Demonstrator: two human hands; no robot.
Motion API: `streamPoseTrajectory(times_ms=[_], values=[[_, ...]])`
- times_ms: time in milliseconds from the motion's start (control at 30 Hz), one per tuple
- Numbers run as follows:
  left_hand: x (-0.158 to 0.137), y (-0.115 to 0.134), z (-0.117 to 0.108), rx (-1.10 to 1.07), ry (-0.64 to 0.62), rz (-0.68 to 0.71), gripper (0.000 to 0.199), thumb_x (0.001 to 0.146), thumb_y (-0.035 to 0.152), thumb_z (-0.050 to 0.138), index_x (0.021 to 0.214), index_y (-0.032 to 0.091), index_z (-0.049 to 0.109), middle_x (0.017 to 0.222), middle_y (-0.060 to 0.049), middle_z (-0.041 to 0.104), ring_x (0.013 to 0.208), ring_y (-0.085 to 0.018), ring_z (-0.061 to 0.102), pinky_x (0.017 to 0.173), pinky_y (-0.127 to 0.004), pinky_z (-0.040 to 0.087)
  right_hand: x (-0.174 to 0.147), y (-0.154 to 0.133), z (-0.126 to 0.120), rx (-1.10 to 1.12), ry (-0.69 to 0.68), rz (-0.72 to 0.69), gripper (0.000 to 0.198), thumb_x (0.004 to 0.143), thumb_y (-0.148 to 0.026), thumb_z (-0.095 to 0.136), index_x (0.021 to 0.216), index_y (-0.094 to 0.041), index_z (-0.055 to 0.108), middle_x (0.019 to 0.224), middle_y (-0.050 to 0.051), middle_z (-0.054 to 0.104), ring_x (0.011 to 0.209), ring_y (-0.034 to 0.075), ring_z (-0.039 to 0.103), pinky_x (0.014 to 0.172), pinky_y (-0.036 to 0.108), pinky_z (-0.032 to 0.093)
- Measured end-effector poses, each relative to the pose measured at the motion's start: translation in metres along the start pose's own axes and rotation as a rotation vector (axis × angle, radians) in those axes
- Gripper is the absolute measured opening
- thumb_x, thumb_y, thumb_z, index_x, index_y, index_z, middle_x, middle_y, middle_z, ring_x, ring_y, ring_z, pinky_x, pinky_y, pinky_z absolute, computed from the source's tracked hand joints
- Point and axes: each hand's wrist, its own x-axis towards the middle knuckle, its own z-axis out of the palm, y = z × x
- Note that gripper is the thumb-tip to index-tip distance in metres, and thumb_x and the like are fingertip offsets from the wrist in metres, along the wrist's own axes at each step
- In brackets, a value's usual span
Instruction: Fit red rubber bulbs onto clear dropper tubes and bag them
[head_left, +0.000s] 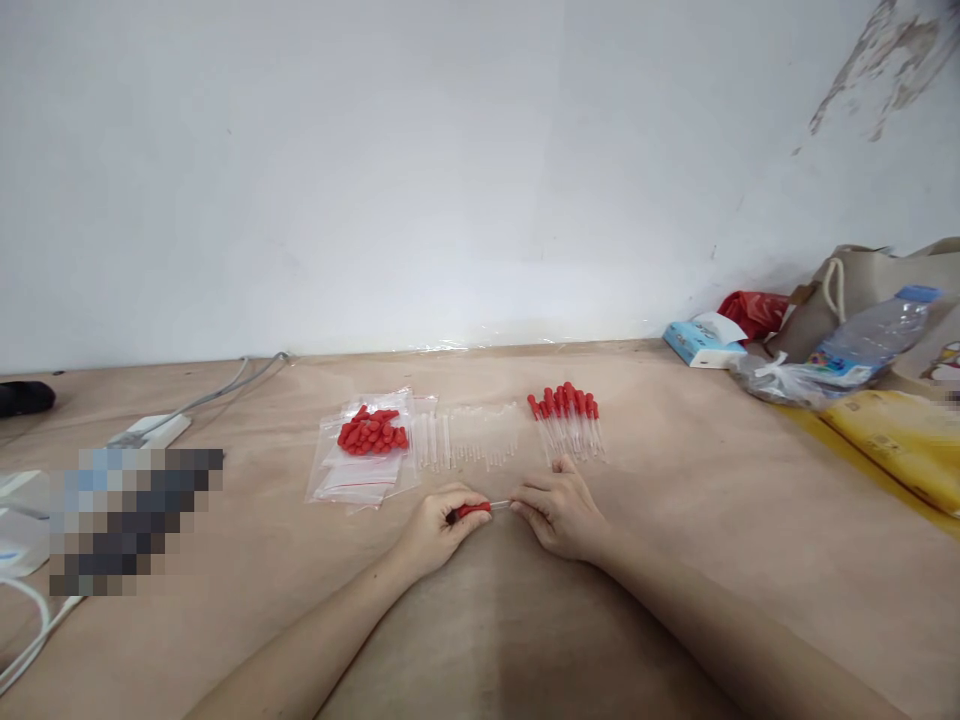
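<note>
My left hand pinches a red rubber bulb between thumb and fingers. From the bulb's right end a thin clear glass tube runs to my right hand, whose thumb and fingers are closed on it. Beyond my hands, loose red bulbs are heaped on clear zip bags. Several clear tubes lie side by side to the right of the bags. Farther right is a bunch of droppers with red bulbs on their far ends.
At the right stand a blue tissue pack, a plastic bottle lying tilted, a beige bag and a yellow package. On the left are a white power strip, grey cables and a blurred-out dark object. A wall closes the back.
</note>
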Motion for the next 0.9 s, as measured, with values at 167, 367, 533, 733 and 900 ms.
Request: streamPoseTrajectory(times_ms=[167, 367, 533, 733, 900], values=[[0.000, 0.000, 0.000, -0.002, -0.011, 0.021, 0.017, 0.081, 0.029, 0.053, 0.086, 0.017, 0.064, 0.080, -0.003, 0.062, 0.074, -0.014, 0.055, 0.068, -0.025, 0.043, 0.000, -0.004, 0.002, 0.024, -0.028, 0.020, 0.021, 0.085, -0.020, 0.041, 0.078, -0.018, 0.061, 0.066, 0.000, 0.058, 0.054, 0.009, 0.038, 0.065, 0.030, 0.017], [0.001, 0.002, -0.001, 0.002, -0.065, 0.062, 0.018, 0.082, 0.027, 0.051, 0.087, 0.018, 0.066, 0.079, -0.004, 0.061, 0.074, -0.013, 0.055, 0.068, -0.025, 0.043, -0.001, -0.004, 0.003, 0.015, -0.078, 0.033, 0.019, 0.085, -0.020, 0.042, 0.079, -0.020, 0.060, 0.067, -0.001, 0.058, 0.056, 0.009, 0.040, 0.067, 0.030, 0.019], [0.004, -0.006, -0.004, -0.035, 0.011, 0.010, 0.018, 0.080, 0.029, 0.054, 0.089, 0.019, 0.066, 0.080, -0.003, 0.061, 0.073, -0.014, 0.054, 0.067, -0.026, 0.042, 0.004, -0.012, -0.004, -0.045, -0.182, 0.070, 0.022, 0.087, -0.019, 0.038, 0.084, -0.018, 0.060, 0.076, 0.003, 0.060, 0.066, 0.012, 0.049, 0.067, 0.029, 0.024], [0.005, -0.017, -0.005, -0.157, 0.147, -0.151, 0.037, 0.074, 0.031, 0.060, 0.108, 0.018, 0.056, 0.085, -0.003, 0.058, 0.067, -0.011, 0.053, 0.063, -0.025, 0.044, 0.010, -0.001, -0.022, 0.094, -0.149, 0.352, 0.021, 0.082, -0.020, 0.042, 0.081, -0.017, 0.062, 0.078, 0.005, 0.061, 0.068, 0.013, 0.054, 0.061, 0.023, 0.034], [0.002, -0.004, -0.006, 0.060, -0.016, 0.001, 0.021, 0.079, 0.027, 0.053, 0.096, 0.020, 0.062, 0.085, -0.004, 0.058, 0.072, -0.014, 0.052, 0.064, -0.025, 0.041, 0.029, 0.039, -0.031, 0.098, 0.037, 0.895, 0.028, 0.080, -0.036, 0.043, 0.067, -0.018, 0.060, 0.066, 0.003, 0.062, 0.062, 0.015, 0.056, 0.053, 0.023, 0.036]])
